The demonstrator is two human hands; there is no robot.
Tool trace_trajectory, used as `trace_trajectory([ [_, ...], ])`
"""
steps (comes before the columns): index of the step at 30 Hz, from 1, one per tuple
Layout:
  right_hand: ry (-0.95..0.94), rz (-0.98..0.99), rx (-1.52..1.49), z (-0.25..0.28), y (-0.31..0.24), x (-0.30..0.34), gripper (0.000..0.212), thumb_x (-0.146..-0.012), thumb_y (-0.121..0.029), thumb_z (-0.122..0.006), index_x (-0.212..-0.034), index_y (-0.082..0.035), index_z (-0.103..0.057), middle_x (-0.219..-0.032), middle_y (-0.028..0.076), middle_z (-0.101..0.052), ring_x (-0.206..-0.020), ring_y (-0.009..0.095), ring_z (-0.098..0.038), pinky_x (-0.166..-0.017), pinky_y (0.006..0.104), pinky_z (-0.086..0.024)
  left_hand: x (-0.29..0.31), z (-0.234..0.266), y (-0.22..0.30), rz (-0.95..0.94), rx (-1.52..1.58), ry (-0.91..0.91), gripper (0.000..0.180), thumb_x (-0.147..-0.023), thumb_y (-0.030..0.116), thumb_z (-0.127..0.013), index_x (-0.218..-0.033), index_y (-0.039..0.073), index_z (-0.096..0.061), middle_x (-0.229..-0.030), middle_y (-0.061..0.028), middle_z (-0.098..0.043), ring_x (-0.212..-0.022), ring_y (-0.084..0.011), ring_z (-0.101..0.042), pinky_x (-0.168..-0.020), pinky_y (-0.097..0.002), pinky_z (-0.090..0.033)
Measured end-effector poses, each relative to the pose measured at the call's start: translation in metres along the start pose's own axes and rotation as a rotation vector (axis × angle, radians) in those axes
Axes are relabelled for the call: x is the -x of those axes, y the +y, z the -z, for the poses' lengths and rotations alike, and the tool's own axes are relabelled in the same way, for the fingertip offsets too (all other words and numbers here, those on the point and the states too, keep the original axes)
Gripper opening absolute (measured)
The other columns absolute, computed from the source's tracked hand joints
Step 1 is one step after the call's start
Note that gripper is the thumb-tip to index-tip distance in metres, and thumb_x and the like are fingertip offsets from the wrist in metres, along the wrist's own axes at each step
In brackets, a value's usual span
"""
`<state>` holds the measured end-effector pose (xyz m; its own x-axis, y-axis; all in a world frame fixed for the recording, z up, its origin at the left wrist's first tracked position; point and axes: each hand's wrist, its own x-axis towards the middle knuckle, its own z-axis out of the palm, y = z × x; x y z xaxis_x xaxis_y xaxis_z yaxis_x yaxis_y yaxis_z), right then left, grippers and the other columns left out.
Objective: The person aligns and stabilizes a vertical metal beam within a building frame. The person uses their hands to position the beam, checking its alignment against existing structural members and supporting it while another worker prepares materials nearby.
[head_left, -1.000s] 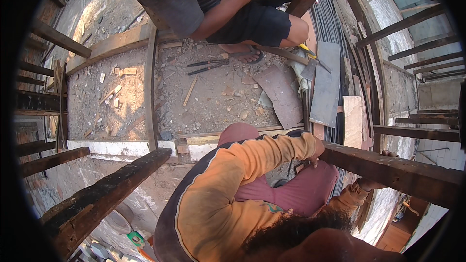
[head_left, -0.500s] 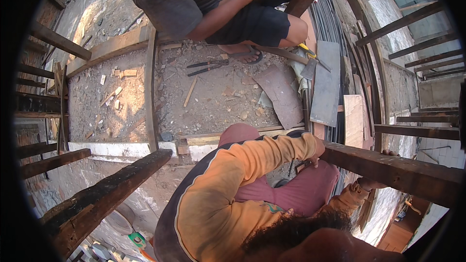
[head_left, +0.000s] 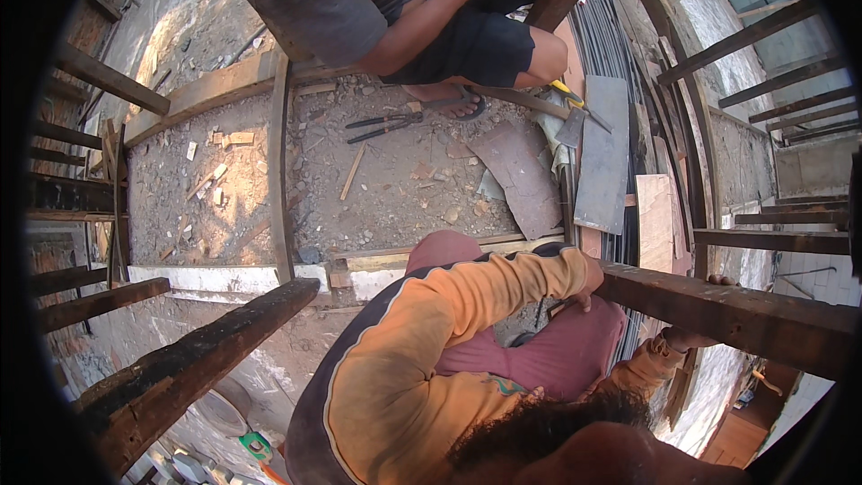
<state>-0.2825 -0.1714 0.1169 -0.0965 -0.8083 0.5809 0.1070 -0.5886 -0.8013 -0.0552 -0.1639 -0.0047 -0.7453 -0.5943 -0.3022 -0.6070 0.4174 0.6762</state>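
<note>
A dark brown wooden beam (head_left: 763, 319) slopes from the middle to the right edge. My left hand (head_left: 590, 283) is closed about its near-left end, low over my bent knee. Farther along, my right hand (head_left: 690, 338) grips the same beam from below, and its fingertips show over the far edge. Parts of both hands are hidden behind the timber and sleeves. Below my left hand, between my legs, lie dark items too covered to make out.
A co-worker (head_left: 332, 9) sits opposite, holding something red. Nearby lie a hatchet (head_left: 571, 129), a yellow-handled tool (head_left: 567, 92), grey board (head_left: 602, 157), brown sheet (head_left: 521, 175) and long-handled pincers (head_left: 382, 124). Upright timbers (head_left: 206, 364) stand around; a green tape measure (head_left: 255, 445) is lower left.
The co-worker's hands have moved up slightly with the red item. My hands and the beam have barely moved.
</note>
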Motion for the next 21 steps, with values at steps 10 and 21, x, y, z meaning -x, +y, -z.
trace_trajectory([
  [10, -0.004, 0.055, 0.099, -0.008, -0.002, -0.001, 0.059, -0.101, -0.05, -0.04, -0.135, -0.001, -0.042, -0.12, 0.016, -0.056, -0.108, 0.026, -0.058, -0.097, 0.0387, -0.048, -0.003, -0.007, -0.001, 0.035, -0.005, 0.015, 0.051, -0.075, 0.052, -0.074, -0.101, 0.008, -0.075, -0.099, -0.0155, -0.072, -0.097, -0.0334, -0.068, -0.084, -0.0452, -0.053],
  [21, 0.023, 0.08, 0.172, -0.01, 0.002, 0.0, 0.058, -0.101, -0.048, -0.041, -0.136, -0.001, -0.041, -0.119, 0.018, -0.055, -0.106, 0.026, -0.059, -0.092, 0.0374, -0.052, 0.016, 0.009, 0.005, -0.054, -0.01, 0.054, 0.052, -0.073, 0.053, -0.074, -0.099, 0.009, -0.075, -0.095, -0.0147, -0.073, -0.095, -0.033, -0.069, -0.082, -0.0448, -0.054],
])
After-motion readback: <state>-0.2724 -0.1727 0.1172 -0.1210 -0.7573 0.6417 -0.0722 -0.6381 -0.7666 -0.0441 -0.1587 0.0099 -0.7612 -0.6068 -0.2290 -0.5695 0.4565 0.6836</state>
